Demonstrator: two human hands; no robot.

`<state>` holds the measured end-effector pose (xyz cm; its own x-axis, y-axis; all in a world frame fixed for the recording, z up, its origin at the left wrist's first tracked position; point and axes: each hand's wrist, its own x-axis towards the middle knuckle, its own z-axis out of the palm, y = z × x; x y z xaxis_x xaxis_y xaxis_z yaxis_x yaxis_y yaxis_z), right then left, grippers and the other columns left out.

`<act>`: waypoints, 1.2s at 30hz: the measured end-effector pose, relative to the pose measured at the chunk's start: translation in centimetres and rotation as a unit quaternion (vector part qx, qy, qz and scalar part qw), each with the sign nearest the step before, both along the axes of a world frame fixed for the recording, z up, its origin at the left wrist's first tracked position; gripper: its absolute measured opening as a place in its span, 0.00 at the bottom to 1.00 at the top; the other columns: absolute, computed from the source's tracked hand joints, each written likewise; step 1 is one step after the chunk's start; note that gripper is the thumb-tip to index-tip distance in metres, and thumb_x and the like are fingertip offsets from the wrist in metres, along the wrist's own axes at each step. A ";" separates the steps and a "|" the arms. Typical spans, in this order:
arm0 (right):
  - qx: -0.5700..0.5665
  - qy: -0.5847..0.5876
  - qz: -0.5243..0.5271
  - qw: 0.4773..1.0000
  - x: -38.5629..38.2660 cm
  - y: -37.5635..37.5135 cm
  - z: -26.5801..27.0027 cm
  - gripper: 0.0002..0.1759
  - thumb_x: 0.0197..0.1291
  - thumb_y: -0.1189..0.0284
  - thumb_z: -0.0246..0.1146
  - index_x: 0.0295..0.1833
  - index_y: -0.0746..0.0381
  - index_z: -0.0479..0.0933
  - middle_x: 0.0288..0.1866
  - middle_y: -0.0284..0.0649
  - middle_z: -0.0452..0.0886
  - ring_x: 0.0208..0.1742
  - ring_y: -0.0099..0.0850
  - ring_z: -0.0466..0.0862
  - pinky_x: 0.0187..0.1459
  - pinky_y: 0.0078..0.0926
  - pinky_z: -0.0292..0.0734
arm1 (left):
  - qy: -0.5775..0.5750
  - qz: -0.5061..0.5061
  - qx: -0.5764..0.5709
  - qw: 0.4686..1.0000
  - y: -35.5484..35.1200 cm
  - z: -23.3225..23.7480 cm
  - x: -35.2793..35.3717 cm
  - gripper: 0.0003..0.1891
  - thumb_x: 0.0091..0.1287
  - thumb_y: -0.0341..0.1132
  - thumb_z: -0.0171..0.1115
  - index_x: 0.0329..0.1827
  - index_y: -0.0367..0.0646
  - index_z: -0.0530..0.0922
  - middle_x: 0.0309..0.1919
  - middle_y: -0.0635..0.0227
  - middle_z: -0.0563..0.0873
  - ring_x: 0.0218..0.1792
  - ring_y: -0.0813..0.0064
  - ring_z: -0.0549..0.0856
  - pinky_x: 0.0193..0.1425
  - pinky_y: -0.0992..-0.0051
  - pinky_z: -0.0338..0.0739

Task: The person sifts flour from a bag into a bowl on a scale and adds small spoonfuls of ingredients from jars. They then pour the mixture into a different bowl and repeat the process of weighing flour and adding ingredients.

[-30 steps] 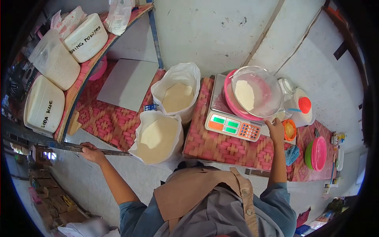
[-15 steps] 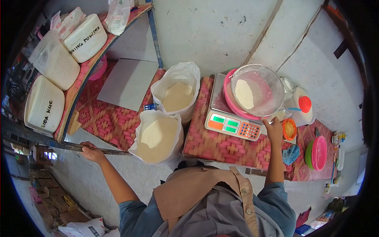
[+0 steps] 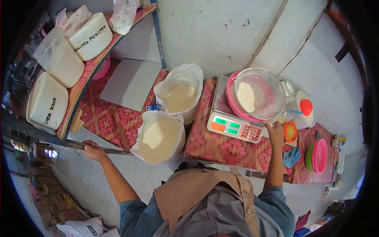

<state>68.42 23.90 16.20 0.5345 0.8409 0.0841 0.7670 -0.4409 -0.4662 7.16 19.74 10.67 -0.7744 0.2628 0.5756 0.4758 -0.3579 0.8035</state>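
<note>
My right hand [image 3: 274,132] is closed at the near rim of a round mesh sieve [image 3: 265,93] with a mound of white powder inside. Beneath the sieve is a pink basin [image 3: 233,103], set on a digital scale [image 3: 236,128] with lit green displays. My left hand [image 3: 94,151] has its fingers curled round the dark bar [image 3: 114,151] along the table's front edge. Between my hands stand two open white sacks, the nearer sack [image 3: 158,136] and the farther sack [image 3: 179,89], both holding pale powder or granules.
Labelled white tubs, including a baking powder tub [image 3: 91,37], line the shelf [image 3: 89,73] at left. A flat grey board [image 3: 128,83] lies below. Right of the scale are an orange-rimmed container [image 3: 290,131], a red-lidded jar [image 3: 306,107], a blue cloth [image 3: 291,157] and a pink bowl [image 3: 319,156].
The view has shifted slightly, so the scene sits a little lower and farther right. Both hands keep nearly the same places and grips.
</note>
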 end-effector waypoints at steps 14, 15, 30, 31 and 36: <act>0.103 0.129 0.237 0.957 -12.6 -1.2 -1.6 0.17 0.45 0.66 0.64 0.34 0.64 0.65 0.23 0.44 0.76 0.24 0.35 0.77 0.28 0.29 0.70 | 0.029 0.030 -0.012 0.999 -0.1 0.1 0.0 0.28 0.60 0.61 0.41 0.27 0.40 0.63 0.16 0.72 0.64 0.15 0.83 0.63 0.17 0.84 0.57; 0.046 0.133 0.268 0.953 -14.3 -1.0 -2.4 0.16 0.46 0.67 0.63 0.35 0.64 0.66 0.25 0.45 0.76 0.25 0.37 0.78 0.29 0.31 0.70 | 0.030 0.026 -0.007 0.999 0.0 0.2 0.2 0.27 0.60 0.60 0.41 0.27 0.40 0.62 0.16 0.72 0.64 0.15 0.83 0.63 0.17 0.84 0.57; -0.075 -0.187 0.623 0.756 -31.0 2.0 -16.7 0.11 0.48 0.70 0.52 0.37 0.64 0.69 0.32 0.44 0.78 0.35 0.38 0.80 0.44 0.39 0.71 | -0.005 0.057 -0.040 0.998 -0.3 -1.8 -1.5 0.24 0.61 0.57 0.42 0.23 0.44 0.64 0.16 0.76 0.63 0.16 0.84 0.62 0.17 0.84 0.55; 0.035 -0.209 0.628 0.749 -31.4 2.3 -15.7 0.13 0.47 0.70 0.54 0.39 0.64 0.69 0.36 0.44 0.76 0.40 0.37 0.78 0.48 0.40 0.67 | -0.015 0.075 -0.039 0.996 -0.1 -1.8 -1.6 0.25 0.60 0.59 0.42 0.25 0.43 0.65 0.17 0.75 0.64 0.16 0.83 0.63 0.17 0.83 0.56; 0.223 -0.030 0.563 0.796 -25.4 2.9 -5.7 0.21 0.43 0.69 0.59 0.46 0.63 0.68 0.47 0.44 0.71 0.49 0.34 0.70 0.56 0.43 0.57 | -0.031 0.049 -0.005 0.998 0.2 -1.2 -1.4 0.27 0.59 0.61 0.41 0.26 0.41 0.65 0.18 0.72 0.64 0.18 0.82 0.62 0.18 0.83 0.55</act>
